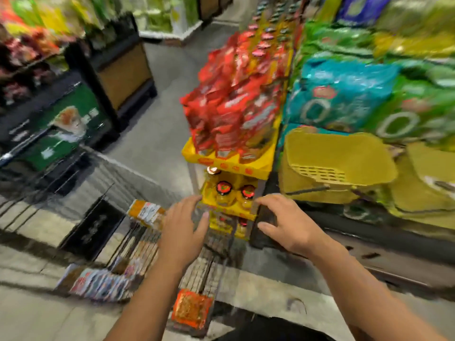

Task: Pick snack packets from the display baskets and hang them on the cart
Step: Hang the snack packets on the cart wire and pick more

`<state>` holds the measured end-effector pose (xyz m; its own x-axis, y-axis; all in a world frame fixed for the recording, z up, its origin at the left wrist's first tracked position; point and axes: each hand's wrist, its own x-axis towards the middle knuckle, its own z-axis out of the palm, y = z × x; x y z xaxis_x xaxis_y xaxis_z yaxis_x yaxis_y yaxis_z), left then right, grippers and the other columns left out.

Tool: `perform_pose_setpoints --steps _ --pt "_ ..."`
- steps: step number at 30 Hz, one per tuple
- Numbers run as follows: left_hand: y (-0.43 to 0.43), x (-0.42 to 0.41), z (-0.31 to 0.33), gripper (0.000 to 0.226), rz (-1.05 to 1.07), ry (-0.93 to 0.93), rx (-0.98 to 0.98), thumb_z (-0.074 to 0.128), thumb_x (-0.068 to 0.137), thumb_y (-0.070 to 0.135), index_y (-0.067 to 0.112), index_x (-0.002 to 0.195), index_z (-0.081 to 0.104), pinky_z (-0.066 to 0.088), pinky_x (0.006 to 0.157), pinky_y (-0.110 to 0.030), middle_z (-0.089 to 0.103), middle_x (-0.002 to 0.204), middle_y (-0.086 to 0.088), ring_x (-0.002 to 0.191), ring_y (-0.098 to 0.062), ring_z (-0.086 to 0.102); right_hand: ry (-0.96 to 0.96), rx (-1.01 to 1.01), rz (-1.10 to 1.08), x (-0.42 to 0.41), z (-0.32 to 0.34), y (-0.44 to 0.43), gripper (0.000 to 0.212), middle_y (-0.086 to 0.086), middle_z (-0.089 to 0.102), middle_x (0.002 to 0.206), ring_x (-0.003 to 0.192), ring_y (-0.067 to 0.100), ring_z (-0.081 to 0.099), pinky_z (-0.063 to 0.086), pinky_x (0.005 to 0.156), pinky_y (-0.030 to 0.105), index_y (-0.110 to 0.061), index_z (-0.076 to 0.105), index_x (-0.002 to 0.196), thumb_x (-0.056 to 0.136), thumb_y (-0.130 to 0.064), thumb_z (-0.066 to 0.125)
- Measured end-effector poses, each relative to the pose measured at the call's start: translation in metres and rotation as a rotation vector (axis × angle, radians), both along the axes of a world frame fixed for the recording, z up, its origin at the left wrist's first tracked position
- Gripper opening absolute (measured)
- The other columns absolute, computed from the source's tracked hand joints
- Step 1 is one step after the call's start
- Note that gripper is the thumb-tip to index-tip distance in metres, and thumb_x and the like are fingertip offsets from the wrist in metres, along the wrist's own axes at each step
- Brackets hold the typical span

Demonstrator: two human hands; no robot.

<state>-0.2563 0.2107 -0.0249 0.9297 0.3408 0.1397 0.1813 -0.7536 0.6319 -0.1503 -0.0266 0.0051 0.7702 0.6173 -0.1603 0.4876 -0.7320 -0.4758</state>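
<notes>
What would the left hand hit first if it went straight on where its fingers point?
Most likely the front lip of the yellow tray holding the red-capped bottles: the left hand is open, fingertips almost at its corner. Blur leaves depth uncertain.

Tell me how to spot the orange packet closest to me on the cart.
Find the wire cart low in the middle of the view. At its nearest end is a square orange packet. The packets to its left are pale and multicoloured; this alone is orange with a red edge.
</notes>
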Motion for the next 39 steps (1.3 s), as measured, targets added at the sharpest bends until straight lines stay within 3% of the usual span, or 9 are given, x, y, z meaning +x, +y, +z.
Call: perform_pose_setpoints --steps 3,7,10,14,21,25,28,33,39 --pt "-0.055 0.052 0.017 0.052 -0.133 -0.063 0.032 0.045 0.092 0.047 0.013 0.127 0.062 0.036 0.098 -0.033 0.065 0.122 -0.005 0.114 -0.027 0.056 -0.031 0.035 -0.121 0.022 0.014 -0.066 0.055 -0.008 0.041 0.15 0.143 0.013 0.033 0.023 0.117 0.028 -0.027 0.045 0.148 0.096 -0.036 0.063" --pt "-0.145 0.104 0.029 0.049 -0.267 -0.091 0.071 0.047 0.093 0.047 0.016 0.126 0.062 0.041 0.097 -0.037 0.065 0.12 -0.002 0.113 -0.024 0.057 -0.052 0.073 -0.254 0.05 0.024 -0.159 0.049 -0.01 0.044 0.146 0.139 0.009 0.035 0.024 0.113 0.023 -0.027 0.049 0.145 0.098 -0.033 0.062" --pt "-0.212 0.133 0.032 0.046 -0.359 -0.094 0.098 0.047 0.094 0.047 0.019 0.128 0.061 0.045 0.098 -0.039 0.064 0.121 0.001 0.115 -0.022 0.055 -0.111 0.167 -0.338 0.065 0.026 -0.232 0.039 -0.014 0.052 0.129 0.127 0.005 0.042 0.033 0.108 0.027 -0.022 0.059 0.135 0.097 -0.026 0.066" --pt "-0.289 0.179 0.032 0.042 -0.467 -0.081 0.151 0.047 0.095 0.047 0.025 0.127 0.063 0.048 0.1 -0.047 0.064 0.127 0.007 0.121 -0.021 0.056 -0.233 0.205 -0.56 0.093 0.021 -0.322 0.029 -0.006 0.065 0.113 0.114 0.014 0.053 0.03 0.102 0.026 -0.015 0.069 0.116 0.09 -0.028 0.062" --pt "-0.4 0.243 0.03 0.05 -0.578 -0.029 0.251 0.038 0.095 0.053 0.024 0.127 0.063 0.044 0.106 -0.045 0.063 0.129 0.004 0.126 -0.025 0.052 -0.164 0.092 -0.746 0.13 0.015 -0.444 0.026 0.003 0.066 0.117 0.117 0.028 0.056 0.041 0.094 0.035 -0.022 0.069 0.118 0.092 -0.025 0.071" --pt "-0.439 0.264 0.024 0.059 -0.607 0.047 0.353 0.031 0.095 0.059 0.027 0.134 0.061 0.039 0.113 -0.047 0.059 0.14 0.003 0.135 -0.027 0.046 -0.019 -0.089 -0.714 0.159 0.033 -0.473 0.042 0.002 0.054 0.139 0.132 0.023 0.045 0.038 0.105 0.035 -0.025 0.057 0.136 0.096 -0.034 0.064" --pt "-0.454 0.282 0.023 0.063 -0.624 0.15 0.438 0.028 0.095 0.065 0.034 0.145 0.049 0.03 0.119 -0.051 0.043 0.156 0.001 0.147 -0.031 0.03 0.104 -0.22 -0.637 0.188 0.043 -0.476 0.051 0.001 0.041 0.155 0.143 0.022 0.035 0.033 0.112 0.036 -0.027 0.046 0.147 0.099 -0.036 0.061" --pt "-0.46 0.308 0.027 0.063 -0.68 0.264 0.557 0.025 0.099 0.069 0.038 0.153 0.035 0.01 0.122 -0.058 0.02 0.168 0.003 0.156 -0.031 0.003 0.23 -0.356 -0.502 0.232 0.03 -0.456 0.061 0.001 0.039 0.156 0.137 0.025 0.044 0.04 0.108 0.035 -0.026 0.044 0.15 0.095 -0.03 0.069" --pt "-0.451 0.35 0.038 0.049 -0.712 0.249 0.544 0.043 0.099 0.055 0.035 0.144 0.045 0.018 0.12 -0.055 0.031 0.163 0.004 0.155 -0.031 0.008 0.383 -0.522 -0.287 0.28 -0.008 -0.421 0.098 -0.001 0.023 0.165 0.149 0.028 0.027 0.034 0.117 0.045 -0.036 0.023 0.158 0.081 -0.035 0.084"
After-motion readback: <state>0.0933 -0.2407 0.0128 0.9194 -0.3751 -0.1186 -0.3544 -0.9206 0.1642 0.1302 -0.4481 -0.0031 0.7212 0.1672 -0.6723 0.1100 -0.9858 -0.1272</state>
